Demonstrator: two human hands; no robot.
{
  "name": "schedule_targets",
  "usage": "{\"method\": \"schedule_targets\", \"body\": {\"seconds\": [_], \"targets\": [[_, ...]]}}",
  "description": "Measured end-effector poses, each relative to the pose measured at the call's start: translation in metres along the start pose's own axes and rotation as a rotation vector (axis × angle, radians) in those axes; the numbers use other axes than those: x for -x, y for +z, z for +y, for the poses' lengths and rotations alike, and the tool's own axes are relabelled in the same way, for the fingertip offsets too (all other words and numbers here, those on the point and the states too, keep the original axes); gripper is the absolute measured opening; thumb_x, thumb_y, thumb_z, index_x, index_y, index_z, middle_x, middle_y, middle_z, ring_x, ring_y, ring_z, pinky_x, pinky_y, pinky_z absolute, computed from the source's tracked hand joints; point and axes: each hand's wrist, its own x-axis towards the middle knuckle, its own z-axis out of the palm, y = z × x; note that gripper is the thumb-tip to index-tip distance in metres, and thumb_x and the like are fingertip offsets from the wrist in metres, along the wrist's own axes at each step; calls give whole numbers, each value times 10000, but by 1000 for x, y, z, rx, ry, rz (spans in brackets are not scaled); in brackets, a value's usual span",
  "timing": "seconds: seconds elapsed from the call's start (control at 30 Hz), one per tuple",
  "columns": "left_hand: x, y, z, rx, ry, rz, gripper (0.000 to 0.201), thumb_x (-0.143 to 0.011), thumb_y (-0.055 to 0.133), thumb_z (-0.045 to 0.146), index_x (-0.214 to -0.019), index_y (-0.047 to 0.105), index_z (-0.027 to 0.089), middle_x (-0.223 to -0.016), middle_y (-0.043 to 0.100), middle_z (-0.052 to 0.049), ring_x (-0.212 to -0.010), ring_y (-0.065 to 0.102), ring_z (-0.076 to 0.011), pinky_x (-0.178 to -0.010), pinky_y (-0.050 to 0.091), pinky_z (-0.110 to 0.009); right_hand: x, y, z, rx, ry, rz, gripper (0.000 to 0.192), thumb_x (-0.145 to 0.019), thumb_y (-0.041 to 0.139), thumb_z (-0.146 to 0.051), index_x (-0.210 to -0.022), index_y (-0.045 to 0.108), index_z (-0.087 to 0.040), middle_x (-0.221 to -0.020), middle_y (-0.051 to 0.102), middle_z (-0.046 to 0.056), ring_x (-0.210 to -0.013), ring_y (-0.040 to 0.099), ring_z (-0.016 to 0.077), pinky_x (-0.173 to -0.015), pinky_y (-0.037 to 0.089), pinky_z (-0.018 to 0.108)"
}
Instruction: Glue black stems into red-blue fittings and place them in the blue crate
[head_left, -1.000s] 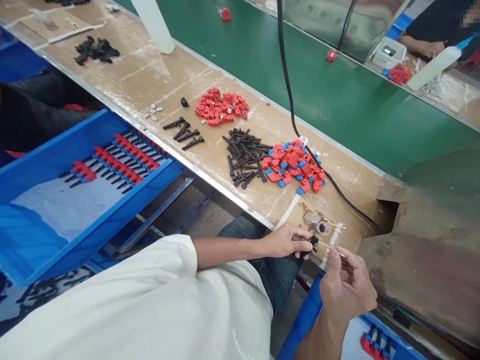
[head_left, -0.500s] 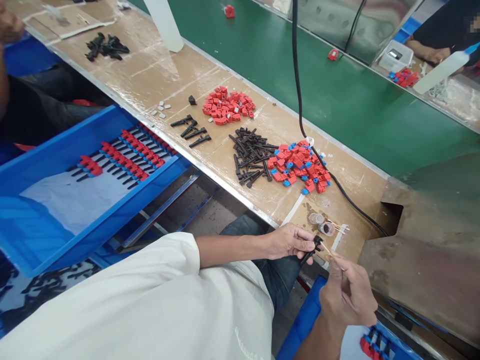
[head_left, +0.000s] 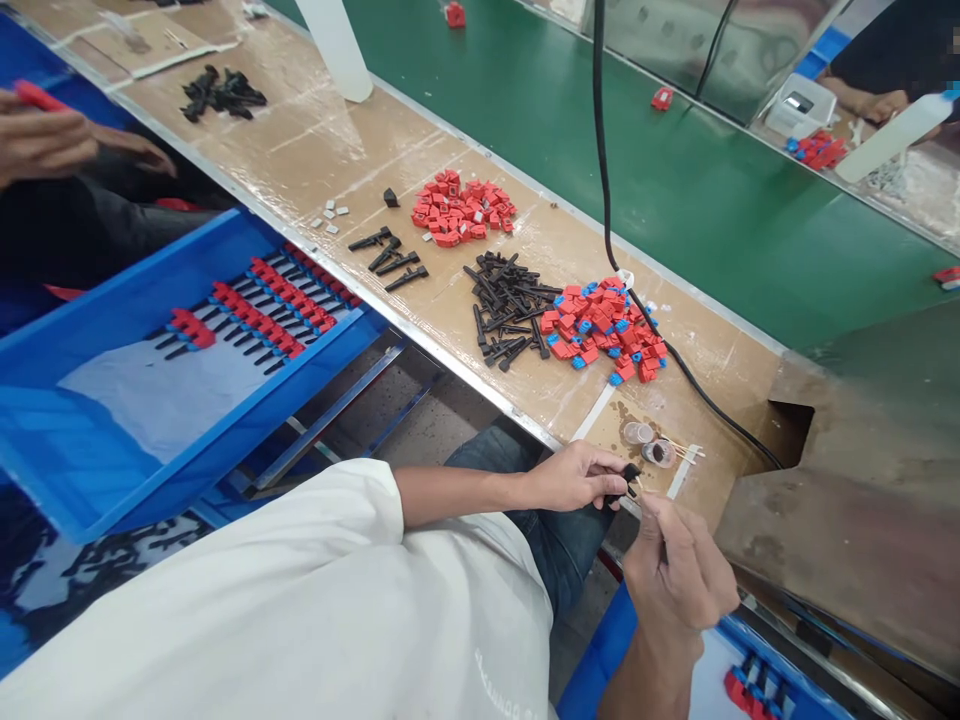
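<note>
Blue tray (head_left: 112,400) of finished red-and-black pieces well left of the small cup (head_left: 660,453). Mixed red-and-blue pile (head_left: 604,330) and heap of black pins (head_left: 506,315) beyond the cup on the tabletop (head_left: 300,160). Left hand (head_left: 574,478) just near-side of the cup, pinching a black pin (head_left: 624,480). Right hand (head_left: 675,575) closed on a thin stick (head_left: 643,496), tip at the pin head. Best done, probably, with the pin held steady and a light, sparing dab.
</note>
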Motion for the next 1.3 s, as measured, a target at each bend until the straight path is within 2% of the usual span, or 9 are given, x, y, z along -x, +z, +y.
{"method": "schedule_targets", "body": {"seconds": [0.1, 0.23, 0.33, 0.47, 0.6, 0.77, 0.97, 1.13, 1.3], "targets": [[0, -4, 1, 124, -85, -45, 581, -633, 830, 626, -847, 737, 94, -655, 669, -34, -521, 511, -64, -521, 380, -192, 2, -3, -1, -13, -50, -26, 201, -835, 699, -71, -974, 689, -216, -862, 756, 16, -735, 728, 139, -706, 584, 223], [2, -7, 3, 316, -232, -107, 616, -555, 902, 568, -892, 749, 75, -663, 689, -51, -489, 482, -36, -486, 333, -170, 3, -5, -1, -118, 58, 75, 295, -796, 700, 0, -998, 710, -215, -874, 752, 23, -763, 727, 174, -656, 583, 267], [4, -7, 5, 362, -253, -147, 591, -586, 909, 517, -938, 763, 66, -679, 692, -59, -490, 483, -27, -482, 328, -161, 2, -4, -2, -187, 115, 169, 303, -770, 703, 22, -975, 730, -200, -829, 745, 20, -728, 721, 190, -604, 564, 279], [6, -6, 7, 398, -259, -181, 577, -603, 911, 489, -963, 768, 62, -692, 687, -61, -503, 501, -25, -480, 333, -150, 3, -2, -4, -313, 327, 290, 224, -762, 729, -33, -910, 746, -200, -780, 729, 14, -683, 703, 203, -605, 569, 331], [7, -4, 8, 437, -275, -190, 546, -599, 920, 463, -949, 767, 72, -700, 671, -54, -608, 596, -68, -476, 339, -144, 3, 0, -5, -478, 578, 457, 76, -770, 772, -171, -831, 728, -182, -741, 694, 13, -597, 655, 175, -515, 560, 325], [8, -4, 7, 475, -285, -194, 506, -615, 921, 424, -938, 764, 68, -702, 649, -44, -639, 620, -77, -471, 344, -137, 0, 2, 3, -525, 705, 565, 167, -717, 837, -245, -770, 708, -152, -696, 676, 9, -577, 644, 161, -500, 554, 302], [7, -5, 5, 501, -311, -170, 528, -609, 928, 399, -963, 757, 48, -716, 651, -44, -643, 621, -66, -475, 356, -116, -2, -4, 3, -505, 784, 423, 171, -722, 833, -249, -799, 724, -142, -705, 681, -2, -541, 634, 151, -524, 562, 305], [6, -5, 6, 491, -298, -161, 504, -616, 922, 413, -917, 755, 46, -701, 662, -56, -626, 592, -57, -483, 345, -119, 0, -4, -1, -527, 716, 242, 79, -767, 788, -159, -825, 735, -154, -724, 685, -2, -591, 653, 135, -550, 540, 256], [7, -4, 7, 437, -251, -147, 549, -584, 925, 466, -912, 759, 58, -689, 675, -50, -573, 563, -48, -483, 338, -140, 5, 0, 1, -491, 640, 199, 94, -783, 765, -123, -864, 742, -165, -737, 686, -3, -614, 649, 123, -585, 527, 243]]}}
